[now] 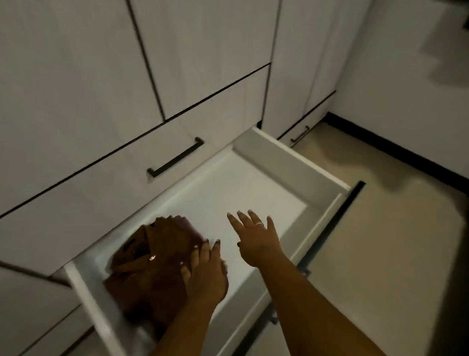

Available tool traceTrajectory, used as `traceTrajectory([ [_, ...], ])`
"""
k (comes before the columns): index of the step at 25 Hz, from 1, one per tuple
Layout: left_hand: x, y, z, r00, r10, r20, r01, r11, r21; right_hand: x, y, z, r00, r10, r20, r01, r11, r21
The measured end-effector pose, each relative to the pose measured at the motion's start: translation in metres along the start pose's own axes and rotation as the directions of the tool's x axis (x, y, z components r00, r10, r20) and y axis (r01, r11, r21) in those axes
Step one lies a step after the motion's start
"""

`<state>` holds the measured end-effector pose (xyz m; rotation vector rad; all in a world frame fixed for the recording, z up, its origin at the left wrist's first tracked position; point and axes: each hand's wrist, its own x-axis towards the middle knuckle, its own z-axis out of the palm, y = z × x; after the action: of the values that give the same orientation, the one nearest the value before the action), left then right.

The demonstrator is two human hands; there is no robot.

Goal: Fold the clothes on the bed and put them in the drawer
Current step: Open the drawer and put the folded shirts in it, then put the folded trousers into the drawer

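I see the folded brown garment (151, 270) lying in the open drawer's (294, 161) left end, long axis running away from me, my left hand (205, 274) pressing flat-fingered on its right edge, my right hand (259, 242) spread, holding nothing, hovering just beside.

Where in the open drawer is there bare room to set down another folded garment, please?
The bare white floor of the drawer runs from the brown garment to the far end wall; the right hand hovers open over it. The near end is crowded: the garment lies there under the left hand.
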<state>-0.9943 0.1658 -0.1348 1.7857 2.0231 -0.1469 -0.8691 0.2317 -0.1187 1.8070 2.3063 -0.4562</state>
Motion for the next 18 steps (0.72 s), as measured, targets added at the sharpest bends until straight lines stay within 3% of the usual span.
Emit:
traceTrajectory([
  [4,-0.051,0.129,-0.018,0.985,0.168,-0.035,-0.165,0.984,0.066,-0.089,0.118,-0.043,0.964,0.234,-0.129,-0.225,0.971,0.085],
  [9,-0.187,0.313,0.022,0.920,0.388,0.051,-0.391,0.908,0.154,-0.299,0.282,-0.068,0.806,0.545,-0.231,-0.504,0.836,0.217],
  [11,-0.270,0.391,0.053,0.845,0.523,0.109,-0.534,0.831,0.156,-0.419,0.344,-0.067,0.683,0.694,-0.227,-0.644,0.719,0.260],
  [14,-0.384,0.493,0.101,0.665,0.723,0.187,-0.747,0.645,0.162,-0.582,0.417,-0.047,0.482,0.856,-0.186,-0.794,0.517,0.320],
  [17,-0.480,0.563,0.167,0.478,0.829,0.292,-0.878,0.456,0.145,-0.715,0.455,0.008,0.256,0.961,-0.108,-0.875,0.278,0.397],
  [18,-0.504,0.575,0.186,0.416,0.845,0.336,-0.909,0.393,0.139,-0.746,0.461,0.027,0.214,0.974,-0.068,-0.886,0.223,0.406],
])
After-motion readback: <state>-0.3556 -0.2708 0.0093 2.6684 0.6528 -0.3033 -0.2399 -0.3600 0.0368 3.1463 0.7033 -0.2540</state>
